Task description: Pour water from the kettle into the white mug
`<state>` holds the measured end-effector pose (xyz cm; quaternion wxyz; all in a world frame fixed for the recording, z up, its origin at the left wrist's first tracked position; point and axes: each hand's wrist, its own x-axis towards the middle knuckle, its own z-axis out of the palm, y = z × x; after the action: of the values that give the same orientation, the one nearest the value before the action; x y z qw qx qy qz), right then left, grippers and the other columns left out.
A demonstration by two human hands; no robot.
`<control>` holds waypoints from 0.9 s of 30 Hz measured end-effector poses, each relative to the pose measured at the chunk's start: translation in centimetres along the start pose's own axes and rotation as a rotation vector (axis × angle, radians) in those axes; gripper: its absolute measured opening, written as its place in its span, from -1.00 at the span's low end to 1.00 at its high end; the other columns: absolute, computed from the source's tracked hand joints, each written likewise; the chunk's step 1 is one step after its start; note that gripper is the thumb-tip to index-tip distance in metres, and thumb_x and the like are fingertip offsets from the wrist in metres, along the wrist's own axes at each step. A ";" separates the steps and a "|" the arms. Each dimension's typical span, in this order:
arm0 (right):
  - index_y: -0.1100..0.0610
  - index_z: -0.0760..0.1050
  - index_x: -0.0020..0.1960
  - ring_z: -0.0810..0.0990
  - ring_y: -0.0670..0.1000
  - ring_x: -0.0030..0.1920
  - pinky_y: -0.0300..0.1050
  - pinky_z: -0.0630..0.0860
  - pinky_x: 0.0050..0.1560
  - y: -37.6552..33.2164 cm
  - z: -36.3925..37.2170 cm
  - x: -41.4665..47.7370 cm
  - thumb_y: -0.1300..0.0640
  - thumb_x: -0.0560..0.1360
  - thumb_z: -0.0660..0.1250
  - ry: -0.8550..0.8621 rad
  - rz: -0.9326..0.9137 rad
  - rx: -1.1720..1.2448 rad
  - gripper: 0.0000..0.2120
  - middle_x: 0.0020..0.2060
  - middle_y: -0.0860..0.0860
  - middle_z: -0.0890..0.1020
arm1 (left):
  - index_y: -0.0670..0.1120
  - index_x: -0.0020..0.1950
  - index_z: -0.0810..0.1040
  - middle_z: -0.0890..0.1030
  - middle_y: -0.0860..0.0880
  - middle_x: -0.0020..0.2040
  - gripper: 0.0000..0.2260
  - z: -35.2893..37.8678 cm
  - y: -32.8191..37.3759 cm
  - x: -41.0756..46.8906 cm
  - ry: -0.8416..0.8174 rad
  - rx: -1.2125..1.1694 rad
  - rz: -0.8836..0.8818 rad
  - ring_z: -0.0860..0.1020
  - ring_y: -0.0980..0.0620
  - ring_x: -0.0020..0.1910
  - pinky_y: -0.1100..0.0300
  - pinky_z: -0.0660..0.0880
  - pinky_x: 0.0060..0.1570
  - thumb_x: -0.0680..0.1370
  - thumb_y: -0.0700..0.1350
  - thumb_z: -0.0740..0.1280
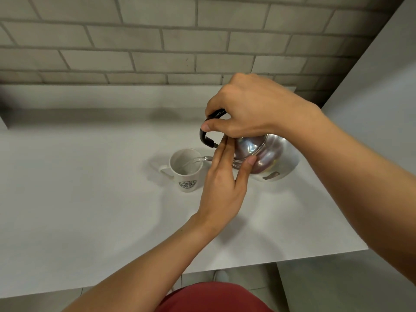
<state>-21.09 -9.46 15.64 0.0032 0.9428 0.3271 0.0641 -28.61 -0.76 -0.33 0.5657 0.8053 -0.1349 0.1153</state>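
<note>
arms: bare, no sleeves | garment (213, 298): red | wrists: no watch or rings

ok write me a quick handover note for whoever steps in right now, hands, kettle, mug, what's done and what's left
Right hand: gripping the kettle's black handle, steel kettle tilted left.
Left hand: flat against the kettle's body near the spout, steadying it.
White mug: upright on the white countertop, handle to the left.
Done: pour under way, water stream entering the mug.
Left: finish filling, level the kettle, set it down.
</note>
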 end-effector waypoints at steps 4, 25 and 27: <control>-0.08 0.69 0.09 0.56 0.15 -0.18 -0.08 0.30 -0.30 0.3 -0.2 0.5 -0.29 0.54 0.25 0.006 -0.023 -0.026 -0.62 -0.31 -0.08 0.52 | -0.06 0.63 0.30 0.42 0.03 0.56 -0.49 0.2 0.1 0.5 0.030 -0.017 0.005 0.33 0.37 0.50 0.53 0.21 0.38 0.72 0.07 0.26; -0.05 0.70 0.03 0.58 0.18 -0.19 -0.11 0.24 -0.37 0.8 -0.4 2.5 -0.28 0.53 0.29 -0.031 -0.108 -0.106 -0.63 -0.32 -0.03 0.54 | 0.04 0.56 0.39 0.51 0.12 0.35 -0.58 1.1 0.3 1.6 0.099 -0.095 -0.011 0.50 0.25 0.29 0.39 0.42 0.23 0.71 0.08 0.28; -0.05 0.70 0.03 0.58 0.18 -0.20 -0.10 0.30 -0.34 0.8 -0.4 2.6 -0.29 0.53 0.29 -0.039 -0.110 -0.105 -0.63 -0.34 -0.05 0.50 | 0.04 0.56 0.39 0.52 0.12 0.34 -0.58 1.1 0.3 1.7 0.105 -0.096 -0.013 0.50 0.25 0.29 0.40 0.42 0.22 0.70 0.08 0.28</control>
<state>-18.63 -8.52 16.38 0.0624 0.9230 0.3745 0.0623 -27.12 -2.02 0.12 0.6106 0.7711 -0.1052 0.1470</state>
